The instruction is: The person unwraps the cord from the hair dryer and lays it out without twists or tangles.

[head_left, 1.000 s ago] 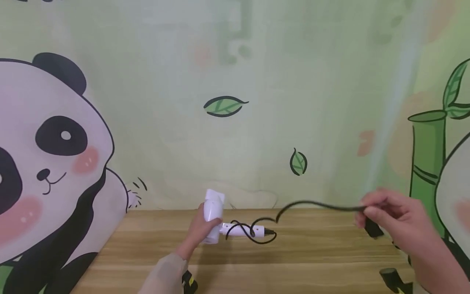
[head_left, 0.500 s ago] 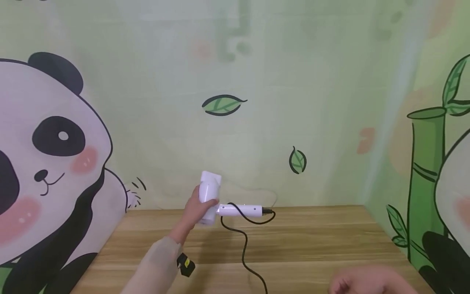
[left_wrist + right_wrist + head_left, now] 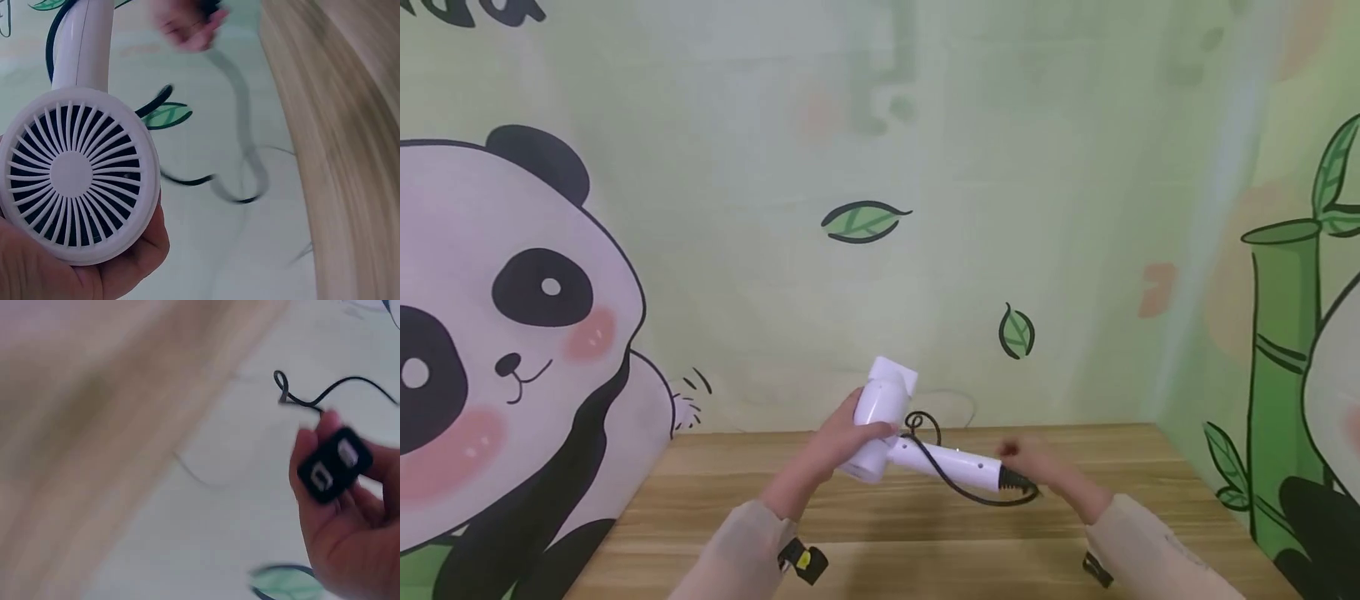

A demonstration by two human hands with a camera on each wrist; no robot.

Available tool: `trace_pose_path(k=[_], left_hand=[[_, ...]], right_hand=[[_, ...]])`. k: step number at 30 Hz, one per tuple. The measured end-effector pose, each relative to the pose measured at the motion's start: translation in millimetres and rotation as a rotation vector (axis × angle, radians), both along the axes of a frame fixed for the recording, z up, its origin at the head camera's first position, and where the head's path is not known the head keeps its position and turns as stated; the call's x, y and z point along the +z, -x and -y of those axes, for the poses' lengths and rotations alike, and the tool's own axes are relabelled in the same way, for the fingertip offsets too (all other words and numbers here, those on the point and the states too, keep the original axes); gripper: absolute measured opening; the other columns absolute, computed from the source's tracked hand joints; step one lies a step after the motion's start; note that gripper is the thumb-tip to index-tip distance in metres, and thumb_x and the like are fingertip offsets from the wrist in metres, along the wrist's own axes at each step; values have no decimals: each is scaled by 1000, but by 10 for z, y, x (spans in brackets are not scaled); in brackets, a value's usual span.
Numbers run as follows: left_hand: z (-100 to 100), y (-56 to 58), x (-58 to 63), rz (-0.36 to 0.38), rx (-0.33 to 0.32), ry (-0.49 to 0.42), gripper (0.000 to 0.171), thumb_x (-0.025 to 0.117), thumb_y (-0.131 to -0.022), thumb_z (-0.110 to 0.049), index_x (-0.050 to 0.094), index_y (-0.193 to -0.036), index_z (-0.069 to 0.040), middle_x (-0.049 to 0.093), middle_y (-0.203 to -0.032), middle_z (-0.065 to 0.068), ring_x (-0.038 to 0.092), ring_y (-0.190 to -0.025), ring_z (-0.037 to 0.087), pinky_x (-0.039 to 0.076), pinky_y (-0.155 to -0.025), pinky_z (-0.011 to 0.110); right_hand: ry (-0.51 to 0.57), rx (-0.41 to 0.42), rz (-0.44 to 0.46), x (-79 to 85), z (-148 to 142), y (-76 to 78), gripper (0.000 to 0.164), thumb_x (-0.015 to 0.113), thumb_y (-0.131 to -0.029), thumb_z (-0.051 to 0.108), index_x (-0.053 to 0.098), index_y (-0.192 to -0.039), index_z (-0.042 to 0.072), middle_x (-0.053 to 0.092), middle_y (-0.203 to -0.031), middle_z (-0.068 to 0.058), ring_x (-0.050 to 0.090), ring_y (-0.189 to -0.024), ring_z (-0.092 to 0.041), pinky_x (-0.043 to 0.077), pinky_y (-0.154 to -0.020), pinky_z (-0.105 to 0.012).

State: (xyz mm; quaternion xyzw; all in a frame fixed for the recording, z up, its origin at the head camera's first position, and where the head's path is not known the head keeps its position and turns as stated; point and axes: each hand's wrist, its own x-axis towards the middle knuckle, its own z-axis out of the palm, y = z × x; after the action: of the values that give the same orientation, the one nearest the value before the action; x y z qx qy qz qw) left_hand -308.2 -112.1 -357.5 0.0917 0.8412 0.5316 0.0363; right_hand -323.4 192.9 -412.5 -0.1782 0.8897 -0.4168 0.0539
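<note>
White plastic hair dryer (image 3: 72,175): handle cut off at top edge of my left wrist view. Left hand (image 3: 842,437): most fingers hidden from me behind dryer. Right hand (image 3: 1030,462): smeared. Black two-pin plug (image 3: 335,465): pins blurred, I can't make it out in head view. Thin black cord (image 3: 242,106): partly smeared. Brown wood-grain tabletop (image 3: 119,425): blurred. Printed black-and-white panda (image 3: 542,358): cut by left edge.

One view from the head, one from each wrist, all taking in the desk (image 3: 715,471) and patterned wall (image 3: 955,208).
The head camera looks forward and down from well back, desk at six o'clock. The left wrist's sits close behind the hair dryer (image 3: 70,175), at eight o'clock, desk at three; the right wrist's is near the plug (image 3: 335,464), at three, desk at ten. Head and left wrist views share the hair dryer.
</note>
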Motion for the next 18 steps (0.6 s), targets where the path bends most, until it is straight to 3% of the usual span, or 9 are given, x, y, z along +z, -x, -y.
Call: trace_pose_path(k=[5, 10, 15, 18], left_hand=[[44, -82, -216, 17, -58, 9, 80, 72, -86, -27, 36, -153, -1, 62, -125, 25, 67, -97, 31, 62, -76, 47], [158, -92, -456, 8, -37, 28, 78, 72, -82, -22, 40, -148, 3, 65, -118, 24, 67, -93, 29, 61, -75, 47], [284, -57, -638, -8, 13, 48, 77, 74, -80, -21, 42, -147, 1, 65, -119, 22, 66, -95, 29, 60, -76, 48], [354, -23, -695, -47, 35, 67, 78, 74, -78, -18, 43, -146, 3, 65, -115, 23, 66, -93, 29, 59, -74, 46]], right_hand=[[-50, -228, -188, 652, -1, 144, 17, 58, -101, 8, 67, -99, -6, 67, -77, -12, 59, -64, -14, 48, -52, -24], [47, -347, -360, 1173, -201, -13, 23, 56, -104, 15, 66, -107, -6, 70, -85, -16, 59, -66, -5, 47, -48, -23], [266, -394, -441, 1454, -487, -268, 28, 56, -105, 19, 65, -110, -7, 69, -77, 9, 62, -67, 8, 56, -60, -13], [406, -394, -446, 1490, -701, -423, 14, 58, -104, 19, 68, -101, 9, 64, -74, 23, 64, -68, 9, 56, -64, -10]])
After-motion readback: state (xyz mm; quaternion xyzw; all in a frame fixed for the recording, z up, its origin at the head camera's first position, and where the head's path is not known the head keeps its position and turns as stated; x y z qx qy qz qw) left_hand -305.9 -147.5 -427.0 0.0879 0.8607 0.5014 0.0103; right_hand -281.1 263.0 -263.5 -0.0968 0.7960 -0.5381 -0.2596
